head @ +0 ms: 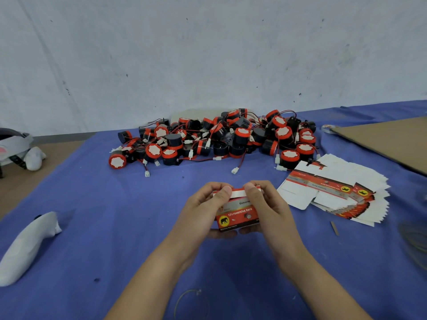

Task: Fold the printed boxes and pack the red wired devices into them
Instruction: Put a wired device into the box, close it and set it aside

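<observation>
I hold a red printed box [238, 213] with a yellow elephant badge above the blue cloth, at the centre of the view. My left hand [205, 209] grips its left side, thumb on the white top flap. My right hand [265, 209] grips the right side, thumb also pressing that flap. Whether a device is inside is hidden. A big heap of red-and-black wired devices [219, 139] lies beyond, by the wall. To the right, a fanned stack of flat printed boxes [342, 195] rests on the cloth.
The blue cloth [115, 227] covers the work surface. A white soft object [27, 245] lies at the left. A brown cardboard sheet [392, 139] sits at the far right with a tape roll [328, 128] beside it. A thin wire loop [189, 301] lies near my forearms.
</observation>
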Action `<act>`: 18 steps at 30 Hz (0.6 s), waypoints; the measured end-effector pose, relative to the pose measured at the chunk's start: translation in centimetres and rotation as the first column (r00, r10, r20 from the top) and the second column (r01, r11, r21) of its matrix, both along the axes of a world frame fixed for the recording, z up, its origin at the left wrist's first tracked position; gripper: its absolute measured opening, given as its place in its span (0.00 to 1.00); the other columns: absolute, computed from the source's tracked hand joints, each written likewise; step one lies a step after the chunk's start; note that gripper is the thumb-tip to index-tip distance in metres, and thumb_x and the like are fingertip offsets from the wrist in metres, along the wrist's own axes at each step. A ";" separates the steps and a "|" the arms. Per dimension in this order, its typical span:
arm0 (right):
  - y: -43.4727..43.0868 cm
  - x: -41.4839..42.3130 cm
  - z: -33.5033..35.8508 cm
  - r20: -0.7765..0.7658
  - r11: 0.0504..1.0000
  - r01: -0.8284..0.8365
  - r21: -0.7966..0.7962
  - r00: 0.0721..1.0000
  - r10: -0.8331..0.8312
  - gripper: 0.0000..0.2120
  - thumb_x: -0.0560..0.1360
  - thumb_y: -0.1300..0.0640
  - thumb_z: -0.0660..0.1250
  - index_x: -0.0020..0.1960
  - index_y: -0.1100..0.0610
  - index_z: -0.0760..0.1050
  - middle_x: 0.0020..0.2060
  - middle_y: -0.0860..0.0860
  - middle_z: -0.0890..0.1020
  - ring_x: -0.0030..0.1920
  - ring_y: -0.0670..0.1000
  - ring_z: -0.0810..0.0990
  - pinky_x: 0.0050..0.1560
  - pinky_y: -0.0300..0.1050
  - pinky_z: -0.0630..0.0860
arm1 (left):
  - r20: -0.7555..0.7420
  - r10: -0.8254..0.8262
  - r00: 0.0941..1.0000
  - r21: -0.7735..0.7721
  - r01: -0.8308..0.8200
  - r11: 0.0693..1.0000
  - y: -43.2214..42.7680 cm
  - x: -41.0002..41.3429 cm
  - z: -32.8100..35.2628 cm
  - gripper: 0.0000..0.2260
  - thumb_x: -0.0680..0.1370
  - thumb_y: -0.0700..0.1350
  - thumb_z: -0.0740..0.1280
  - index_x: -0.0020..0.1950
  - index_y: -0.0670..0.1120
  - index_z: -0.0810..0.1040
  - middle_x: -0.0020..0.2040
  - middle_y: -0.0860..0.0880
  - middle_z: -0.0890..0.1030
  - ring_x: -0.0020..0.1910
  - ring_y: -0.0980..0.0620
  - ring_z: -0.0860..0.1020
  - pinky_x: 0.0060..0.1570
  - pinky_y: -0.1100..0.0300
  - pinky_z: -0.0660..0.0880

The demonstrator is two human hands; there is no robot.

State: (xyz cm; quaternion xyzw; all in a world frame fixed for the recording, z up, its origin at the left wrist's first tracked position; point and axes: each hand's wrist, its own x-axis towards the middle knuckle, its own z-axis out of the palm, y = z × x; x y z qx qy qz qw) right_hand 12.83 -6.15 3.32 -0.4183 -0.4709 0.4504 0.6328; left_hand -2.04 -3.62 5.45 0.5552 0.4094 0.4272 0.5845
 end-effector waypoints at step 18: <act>-0.3 0.2 0.1 0.051 1.000 -0.021 -0.012 0.998 0.022 0.07 0.80 0.45 0.62 0.48 0.45 0.78 0.42 0.45 0.84 0.42 0.48 0.86 0.34 0.40 0.80 | -0.005 -0.082 0.997 0.037 0.082 0.996 -0.3 -0.4 0.0 0.07 0.82 0.46 0.64 0.54 0.54 0.82 0.49 0.51 0.84 0.49 0.45 0.84 0.43 0.47 0.83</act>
